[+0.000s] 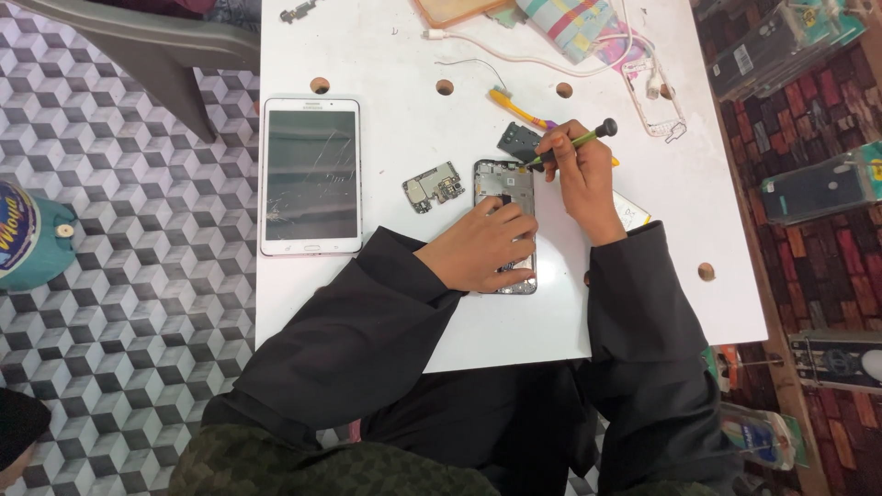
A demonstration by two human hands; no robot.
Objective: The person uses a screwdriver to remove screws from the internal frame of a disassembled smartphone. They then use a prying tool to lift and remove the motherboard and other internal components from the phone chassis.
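1. The opened phone [507, 197] lies near the table's [386, 312] middle, its circuit board [432, 187] already out, just left.
2. The left hand [482, 243] presses on the phone.
3. The right hand [579, 170] grips a green screwdriver [570, 143], tip at the phone's far edge.

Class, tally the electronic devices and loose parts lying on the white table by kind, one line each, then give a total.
White tablet with cracked screen: 1
Opened phone frame under the left hand: 1
Loose green-grey circuit board: 1
Empty clear phone frame by the cable: 1
Total: 4

white table [386, 303] | tablet [310, 176] | circuit board [433, 186] | opened phone [504, 184] | toothbrush [516, 107]
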